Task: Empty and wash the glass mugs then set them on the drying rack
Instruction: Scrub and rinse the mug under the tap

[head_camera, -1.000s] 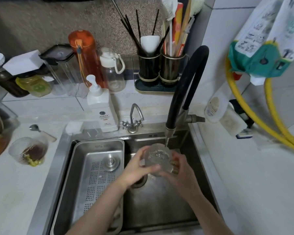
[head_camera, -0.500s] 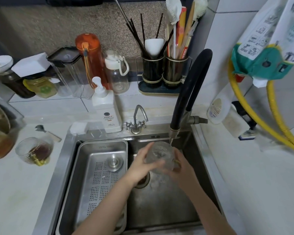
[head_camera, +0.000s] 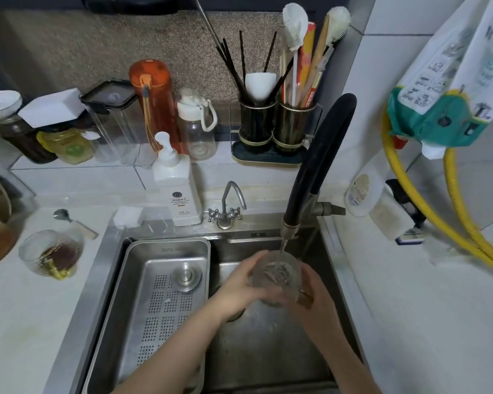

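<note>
A clear textured glass mug is held over the sink basin under running water from the black faucet. My left hand grips its left side, fingers curled round the glass. My right hand grips its right side by the gold handle. A second glass mug with dark dregs and a gold handle stands on the counter left of the sink. The perforated steel drying rack sits in the left part of the sink, holding a metal drain plug.
A white soap pump bottle and a small chrome tap stand behind the sink. Utensil holders, bottles and jars line the back ledge. A spoon lies on the left counter. Yellow hoses run along the right wall.
The mug has stayed under the water stream in both hands, turned slightly. The view shifted a little downward and to the right.
</note>
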`<act>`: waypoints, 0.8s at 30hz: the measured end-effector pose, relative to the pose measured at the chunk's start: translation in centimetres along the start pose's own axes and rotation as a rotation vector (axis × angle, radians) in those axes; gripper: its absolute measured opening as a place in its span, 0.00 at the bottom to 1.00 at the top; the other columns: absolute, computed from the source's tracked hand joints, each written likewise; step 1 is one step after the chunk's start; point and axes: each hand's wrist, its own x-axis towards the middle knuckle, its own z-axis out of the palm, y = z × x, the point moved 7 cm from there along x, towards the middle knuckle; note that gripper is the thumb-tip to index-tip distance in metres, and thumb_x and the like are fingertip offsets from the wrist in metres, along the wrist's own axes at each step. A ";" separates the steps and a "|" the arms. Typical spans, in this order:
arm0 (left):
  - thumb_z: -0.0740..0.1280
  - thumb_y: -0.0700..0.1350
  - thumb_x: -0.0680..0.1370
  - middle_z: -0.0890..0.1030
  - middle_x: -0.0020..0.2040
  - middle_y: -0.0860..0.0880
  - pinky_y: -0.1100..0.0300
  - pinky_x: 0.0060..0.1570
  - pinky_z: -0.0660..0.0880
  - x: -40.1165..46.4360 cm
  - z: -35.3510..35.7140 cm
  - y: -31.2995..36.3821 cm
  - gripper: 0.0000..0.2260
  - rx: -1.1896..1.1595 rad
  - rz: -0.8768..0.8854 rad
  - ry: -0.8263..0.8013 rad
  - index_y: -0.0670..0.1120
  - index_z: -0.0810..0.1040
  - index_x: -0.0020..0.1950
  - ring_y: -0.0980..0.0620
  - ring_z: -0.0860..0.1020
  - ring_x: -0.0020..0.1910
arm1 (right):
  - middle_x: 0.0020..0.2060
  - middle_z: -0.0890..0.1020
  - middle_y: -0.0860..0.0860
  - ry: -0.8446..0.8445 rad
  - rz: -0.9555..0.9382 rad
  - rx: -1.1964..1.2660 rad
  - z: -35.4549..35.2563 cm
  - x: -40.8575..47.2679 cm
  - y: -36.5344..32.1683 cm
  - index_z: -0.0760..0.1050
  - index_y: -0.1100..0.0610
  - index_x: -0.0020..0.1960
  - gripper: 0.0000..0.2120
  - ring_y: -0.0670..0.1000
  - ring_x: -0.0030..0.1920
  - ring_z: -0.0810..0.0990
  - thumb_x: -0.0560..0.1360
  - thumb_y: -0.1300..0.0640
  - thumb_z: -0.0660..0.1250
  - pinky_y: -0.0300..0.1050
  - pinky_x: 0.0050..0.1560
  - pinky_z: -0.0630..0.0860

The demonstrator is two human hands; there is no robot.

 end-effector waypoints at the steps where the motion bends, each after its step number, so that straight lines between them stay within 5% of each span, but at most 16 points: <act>1: 0.77 0.39 0.67 0.77 0.59 0.56 0.71 0.53 0.73 -0.1 -0.8 -0.3 0.31 -0.022 -0.010 0.018 0.57 0.69 0.65 0.69 0.74 0.56 | 0.51 0.79 0.39 -0.024 -0.014 -0.024 0.6 0.3 -0.4 0.69 0.39 0.57 0.25 0.35 0.50 0.79 0.65 0.48 0.77 0.31 0.48 0.76; 3: 0.77 0.41 0.67 0.76 0.62 0.55 0.69 0.56 0.73 0.2 -1.8 -0.1 0.33 -0.069 -0.010 0.064 0.57 0.68 0.68 0.63 0.73 0.61 | 0.48 0.79 0.37 -0.048 -0.050 -0.038 1.0 1.4 -1.6 0.68 0.39 0.56 0.25 0.32 0.49 0.78 0.64 0.46 0.76 0.26 0.44 0.74; 6: 0.77 0.39 0.68 0.77 0.61 0.57 0.71 0.52 0.74 1.2 -0.4 1.3 0.31 -0.081 0.031 0.054 0.60 0.70 0.64 0.64 0.74 0.60 | 0.46 0.81 0.34 0.079 -0.052 0.021 -1.1 2.3 -1.4 0.73 0.36 0.53 0.25 0.34 0.48 0.79 0.59 0.30 0.71 0.29 0.46 0.75; 10: 0.77 0.40 0.67 0.75 0.63 0.56 0.60 0.62 0.74 -0.1 0.1 0.3 0.34 -0.079 0.005 0.028 0.56 0.68 0.68 0.63 0.73 0.62 | 0.56 0.78 0.41 -0.007 -0.041 -0.014 -0.2 0.5 0.0 0.68 0.41 0.63 0.29 0.37 0.53 0.78 0.66 0.50 0.76 0.31 0.48 0.75; 15: 0.76 0.40 0.68 0.76 0.62 0.56 0.63 0.61 0.73 0.7 -1.6 0.4 0.33 -0.117 0.001 0.071 0.57 0.68 0.68 0.61 0.73 0.62 | 0.53 0.77 0.34 -0.047 -0.076 -0.082 -0.1 2.6 -1.9 0.66 0.35 0.60 0.29 0.33 0.52 0.77 0.64 0.42 0.75 0.33 0.48 0.74; 19: 0.75 0.37 0.69 0.78 0.56 0.60 0.68 0.53 0.75 0.4 0.8 0.2 0.28 -0.141 -0.002 0.016 0.58 0.70 0.63 0.65 0.76 0.57 | 0.54 0.79 0.42 0.006 -0.017 0.000 -1.2 1.5 -0.1 0.70 0.42 0.61 0.36 0.43 0.53 0.79 0.57 0.30 0.72 0.47 0.57 0.77; 24: 0.78 0.56 0.62 0.74 0.66 0.54 0.53 0.65 0.71 -1.0 -1.7 -3.1 0.36 -0.150 -0.128 0.072 0.63 0.68 0.67 0.53 0.73 0.65 | 0.52 0.80 0.36 -0.127 0.004 -0.016 1.9 1.3 -0.1 0.70 0.38 0.62 0.24 0.32 0.52 0.78 0.69 0.50 0.74 0.25 0.46 0.73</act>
